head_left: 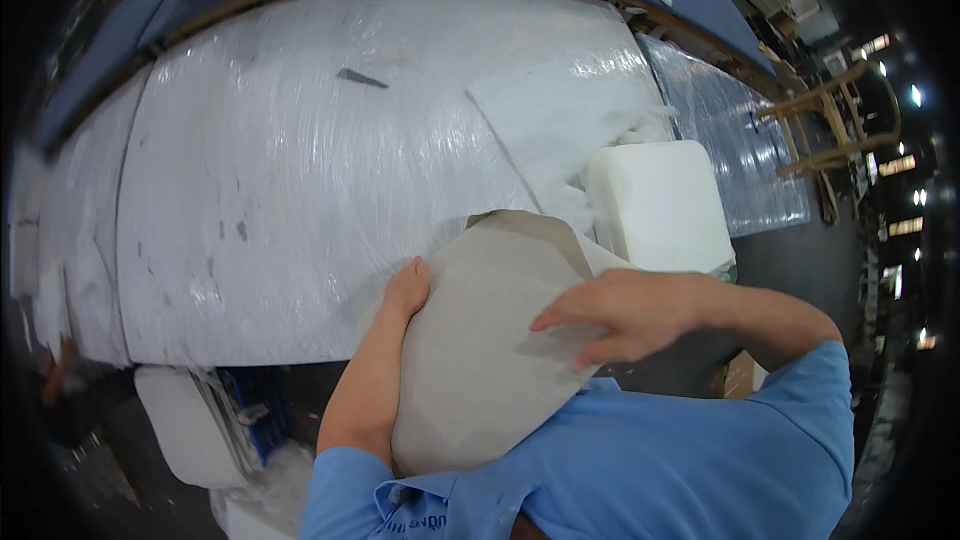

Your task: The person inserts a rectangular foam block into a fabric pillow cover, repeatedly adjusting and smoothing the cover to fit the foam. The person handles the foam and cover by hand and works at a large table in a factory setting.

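My right hand [622, 318], fingers [572, 306] apart, hangs over the beige fabric [490, 325] beneath it, arm [765, 322] bent inward, while my left hand [408, 286], forearm [366, 380] stretched ahead, curls at the fabric's edge, its grip too hidden to tell.

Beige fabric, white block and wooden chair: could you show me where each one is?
Beige fabric [475, 340]: head view, middle of its visible surface.
White block [658, 202]: head view, its broad upper face.
Wooden chair [832, 156]: head view, the lower of its long bars.
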`<state>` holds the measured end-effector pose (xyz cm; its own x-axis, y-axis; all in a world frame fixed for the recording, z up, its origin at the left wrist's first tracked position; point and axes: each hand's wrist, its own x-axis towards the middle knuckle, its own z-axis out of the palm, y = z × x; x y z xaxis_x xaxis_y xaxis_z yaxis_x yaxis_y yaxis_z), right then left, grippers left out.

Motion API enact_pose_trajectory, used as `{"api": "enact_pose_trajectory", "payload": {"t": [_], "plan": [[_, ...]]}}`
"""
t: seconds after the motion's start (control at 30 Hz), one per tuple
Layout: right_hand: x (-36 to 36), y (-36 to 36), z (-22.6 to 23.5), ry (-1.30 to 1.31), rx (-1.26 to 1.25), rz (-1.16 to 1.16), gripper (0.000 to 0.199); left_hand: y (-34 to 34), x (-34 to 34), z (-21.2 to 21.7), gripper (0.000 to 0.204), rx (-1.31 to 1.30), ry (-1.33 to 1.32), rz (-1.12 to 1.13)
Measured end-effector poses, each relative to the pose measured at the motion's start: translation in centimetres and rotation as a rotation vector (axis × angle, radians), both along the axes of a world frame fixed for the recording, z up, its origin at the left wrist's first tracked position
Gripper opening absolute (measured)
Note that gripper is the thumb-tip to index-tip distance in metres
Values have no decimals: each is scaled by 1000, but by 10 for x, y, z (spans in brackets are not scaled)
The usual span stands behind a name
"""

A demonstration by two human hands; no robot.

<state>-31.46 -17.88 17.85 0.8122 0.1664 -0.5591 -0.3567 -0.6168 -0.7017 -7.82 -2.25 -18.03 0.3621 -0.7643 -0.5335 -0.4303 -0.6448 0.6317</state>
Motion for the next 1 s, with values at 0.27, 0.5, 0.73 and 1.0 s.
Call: {"api": "enact_pose_trajectory", "payload": {"t": [0.27,0.5,0.73,1.0], "plan": [[-60,27,-51,-715,-524,-66,79,-4,19,120,59,-129,47,-150],[-14,-9,-58,-961,-676,-217,77,18,1,327,67,-327,315,-348],[28,-42,-41,-968,-790,-35,86,19,-36,338,95,-423,-570,-502],[41,-67,-56,-1140,-746,-20,71,-15,-55,324,61,-380,-872,-355]]}}
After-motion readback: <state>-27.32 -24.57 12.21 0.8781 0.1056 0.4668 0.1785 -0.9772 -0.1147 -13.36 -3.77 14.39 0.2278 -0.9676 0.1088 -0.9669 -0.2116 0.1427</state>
